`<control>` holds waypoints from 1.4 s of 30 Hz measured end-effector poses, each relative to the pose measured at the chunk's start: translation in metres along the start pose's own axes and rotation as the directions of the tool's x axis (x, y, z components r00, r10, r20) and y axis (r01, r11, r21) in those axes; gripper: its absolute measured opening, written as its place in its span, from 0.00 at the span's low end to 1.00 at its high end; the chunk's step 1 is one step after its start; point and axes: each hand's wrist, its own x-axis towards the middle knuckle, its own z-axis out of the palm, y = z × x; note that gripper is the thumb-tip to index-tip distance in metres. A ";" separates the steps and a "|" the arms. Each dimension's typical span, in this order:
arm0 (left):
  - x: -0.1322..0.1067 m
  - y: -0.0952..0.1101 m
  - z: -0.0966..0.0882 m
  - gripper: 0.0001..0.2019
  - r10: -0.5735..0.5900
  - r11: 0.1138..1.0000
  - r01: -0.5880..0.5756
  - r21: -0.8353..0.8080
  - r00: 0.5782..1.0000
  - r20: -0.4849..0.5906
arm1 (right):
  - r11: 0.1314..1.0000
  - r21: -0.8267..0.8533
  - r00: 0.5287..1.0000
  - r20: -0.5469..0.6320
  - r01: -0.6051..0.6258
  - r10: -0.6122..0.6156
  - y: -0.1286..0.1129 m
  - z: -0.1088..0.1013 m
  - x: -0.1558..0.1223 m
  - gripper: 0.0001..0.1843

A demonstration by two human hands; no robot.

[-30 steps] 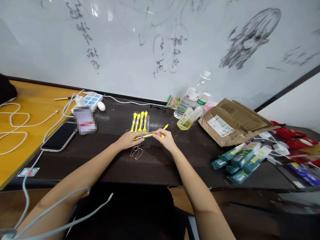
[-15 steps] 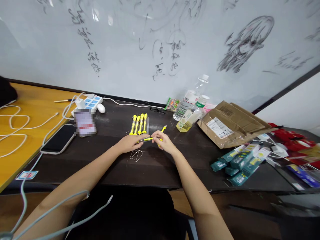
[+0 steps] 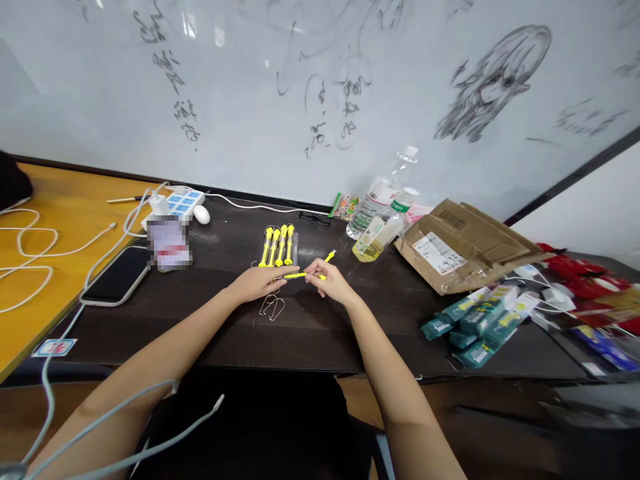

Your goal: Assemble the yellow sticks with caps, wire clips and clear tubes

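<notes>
My right hand (image 3: pixel 330 281) pinches a thin yellow rod (image 3: pixel 296 275) between thumb and fingertips. The rod runs leftward to the fingers of my left hand (image 3: pixel 257 283), which close around its other end and a dark or clear slim part I cannot make out. Just beyond my left hand, several clear tubes with yellow ends (image 3: pixel 275 245) lie side by side. A small yellow piece (image 3: pixel 331 255) shows past my right fingers; whether it is held is unclear. Bent metal wire hooks (image 3: pixel 273 307) lie on the table below my left hand.
A phone (image 3: pixel 116 277), a power strip (image 3: pixel 183 203) and white cables are at left. Two bottles (image 3: pixel 377 237), a cardboard parcel (image 3: pixel 465 247) and several green boxes (image 3: pixel 483 327) stand or lie at right. Glasses (image 3: pixel 315 219) rest by the whiteboard (image 3: pixel 240 120). Loose cables hang across my left arm.
My hands stay close together with only small finger movements. The yellow rod between them shows more plainly, and its right end now sticks out by my right fingers.
</notes>
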 end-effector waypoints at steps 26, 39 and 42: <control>0.002 -0.005 0.005 0.22 -0.019 0.999 0.018 -0.038 0.999 -0.034 | 0.727 -0.686 0.997 0.033 -0.031 0.074 0.004 -0.043 -0.010 0.09; 0.002 -0.004 0.004 0.23 -0.013 1.000 0.013 -0.017 1.000 -0.016 | 0.770 -0.637 0.957 -0.196 0.041 -0.214 0.014 -0.044 -0.003 0.05; 0.002 -0.004 0.004 0.23 -0.018 1.000 0.017 -0.019 1.000 -0.018 | 0.704 -0.709 0.979 -0.127 0.022 -0.158 0.020 -0.037 0.000 0.04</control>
